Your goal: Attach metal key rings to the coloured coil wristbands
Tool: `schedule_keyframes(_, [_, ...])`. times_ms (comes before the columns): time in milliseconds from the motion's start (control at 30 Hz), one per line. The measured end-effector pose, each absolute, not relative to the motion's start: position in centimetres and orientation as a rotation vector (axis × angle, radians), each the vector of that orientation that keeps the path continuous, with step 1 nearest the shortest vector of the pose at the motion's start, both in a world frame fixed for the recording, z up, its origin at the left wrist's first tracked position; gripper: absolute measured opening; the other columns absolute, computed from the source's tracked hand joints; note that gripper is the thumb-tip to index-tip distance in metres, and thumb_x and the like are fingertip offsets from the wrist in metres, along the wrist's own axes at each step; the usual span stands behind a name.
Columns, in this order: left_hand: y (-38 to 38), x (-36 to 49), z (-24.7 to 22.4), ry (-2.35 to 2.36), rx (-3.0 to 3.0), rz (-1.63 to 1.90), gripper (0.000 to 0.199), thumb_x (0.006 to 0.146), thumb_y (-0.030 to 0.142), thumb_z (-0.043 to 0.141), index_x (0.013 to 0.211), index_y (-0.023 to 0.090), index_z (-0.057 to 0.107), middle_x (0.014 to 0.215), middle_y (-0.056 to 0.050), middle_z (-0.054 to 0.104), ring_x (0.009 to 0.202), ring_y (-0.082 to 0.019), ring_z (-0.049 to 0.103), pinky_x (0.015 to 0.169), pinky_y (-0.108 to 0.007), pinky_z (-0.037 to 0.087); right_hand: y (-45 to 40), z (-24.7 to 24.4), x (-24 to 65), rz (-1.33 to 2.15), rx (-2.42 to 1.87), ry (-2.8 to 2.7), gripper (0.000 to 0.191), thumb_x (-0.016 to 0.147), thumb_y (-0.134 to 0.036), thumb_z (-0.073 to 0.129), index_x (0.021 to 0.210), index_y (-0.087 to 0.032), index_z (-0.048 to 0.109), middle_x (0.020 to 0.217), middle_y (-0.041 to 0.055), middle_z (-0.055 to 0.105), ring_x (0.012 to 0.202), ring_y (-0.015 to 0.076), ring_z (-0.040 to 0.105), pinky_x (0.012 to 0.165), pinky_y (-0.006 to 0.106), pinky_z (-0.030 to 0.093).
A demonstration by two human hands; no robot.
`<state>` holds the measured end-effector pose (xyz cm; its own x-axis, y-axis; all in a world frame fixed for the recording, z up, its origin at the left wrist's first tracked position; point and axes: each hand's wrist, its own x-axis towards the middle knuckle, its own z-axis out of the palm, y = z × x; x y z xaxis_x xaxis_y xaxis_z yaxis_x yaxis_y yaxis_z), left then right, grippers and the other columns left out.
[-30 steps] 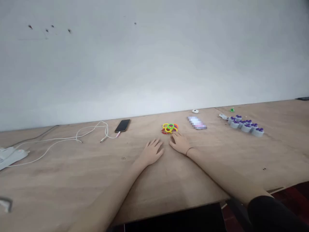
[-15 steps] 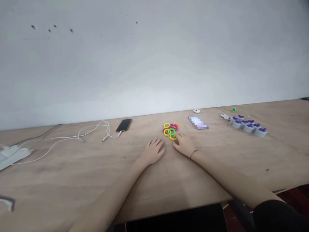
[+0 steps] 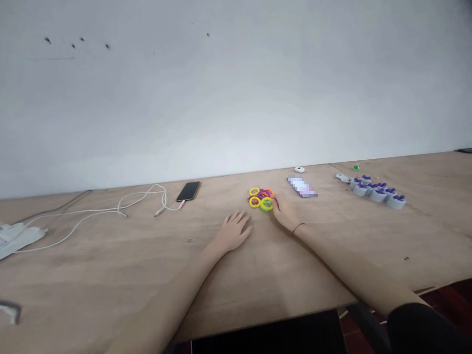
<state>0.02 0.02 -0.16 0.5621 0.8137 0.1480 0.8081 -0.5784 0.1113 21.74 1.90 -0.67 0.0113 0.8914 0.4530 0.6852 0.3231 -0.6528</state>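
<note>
Several coloured coil hair ties lie in a small heap on the wooden table [image 3: 155, 265]. On the near right of the heap, a yellow coil hair tie [image 3: 262, 201] overlaps a green coil hair tie [image 3: 266, 210]. My right hand [image 3: 284, 212] pinches the yellow one at its right edge. Two other yellow ties, a purple tie [image 3: 263, 194] and an orange one sit close behind or beside them. My left hand [image 3: 234, 230] rests flat on the table, left of and nearer than the heap, fingers spread, holding nothing.
A dark phone [image 3: 188, 191] on a white cable [image 3: 121, 201] lies to the left. Behind the right hand are a second phone [image 3: 302, 187] and a white rounded object [image 3: 299, 169]. Several small white tubs [image 3: 378, 195] with purple pieces stand at right. A wall rises behind.
My right hand has closed on a yellow hair tie and raised it slightly, up and to the right, over the green one. My left hand stays put.
</note>
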Motion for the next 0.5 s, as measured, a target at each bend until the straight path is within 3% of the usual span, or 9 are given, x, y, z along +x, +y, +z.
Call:
schedule_keyframes(100, [0.0,0.0,-0.2,1.435,2.735,0.305,0.048,0.087,0.047,0.031,0.128,0.024,0.043,0.141,-0.006,0.033,0.13,-0.026,0.026,0.106,-0.048,0.02,1.9,-0.7,21.7,0.478,-1.34,-1.562,0.027,0.089,-0.034,0.026,0.092,-0.019,0.048,0.091,0.0057,0.059,0.082,0.0188,0.057,0.074,0.035,0.046])
schedule_keyframes(167, [-0.1,0.1,-0.1,1.41,2.719,0.372,0.047,0.087,0.046,0.033,0.127,0.023,0.043,0.138,-0.006,0.038,0.129,-0.025,0.03,0.106,-0.046,0.021,1.7,-0.6,21.4,0.677,-1.277,-1.46,0.027,0.088,-0.04,0.029,0.089,-0.02,0.048,0.082,0.0033,0.059,0.071,0.0169,0.058,0.063,0.032,0.049])
schedule_keyframes(300, [-0.6,0.7,0.5,1.304,2.56,0.682,0.045,0.085,0.045,0.037,0.121,0.02,0.049,0.122,-0.006,0.055,0.113,-0.02,0.048,0.098,-0.036,0.035,1.0,-0.5,20.3,1.029,-1.145,-1.345,0.025,0.083,-0.046,0.038,0.082,-0.022,0.045,0.072,-0.0002,0.057,0.057,0.0144,0.057,0.045,0.026,0.046])
schedule_keyframes(400, [-1.1,1.2,1.0,1.258,2.373,0.804,0.039,0.083,0.045,0.042,0.109,0.019,0.057,0.102,-0.004,0.065,0.092,-0.018,0.058,0.084,-0.031,0.045,0.3,-0.5,19.3,1.16,-1.038,-1.324,0.022,0.083,-0.043,0.04,0.084,-0.022,0.045,0.078,0.0009,0.059,0.063,0.0158,0.06,0.049,0.029,0.05])
schedule_keyframes(500, [-1.3,1.5,1.2,1.225,2.282,0.809,0.032,0.083,0.042,0.044,0.096,0.019,0.062,0.091,-0.002,0.067,0.08,-0.017,0.06,0.073,-0.028,0.046,-0.1,-0.7,18.4,1.225,-0.981,-1.296,0.018,0.083,-0.039,0.041,0.085,-0.022,0.043,0.084,0.002,0.06,0.068,0.0167,0.063,0.058,0.033,0.054])
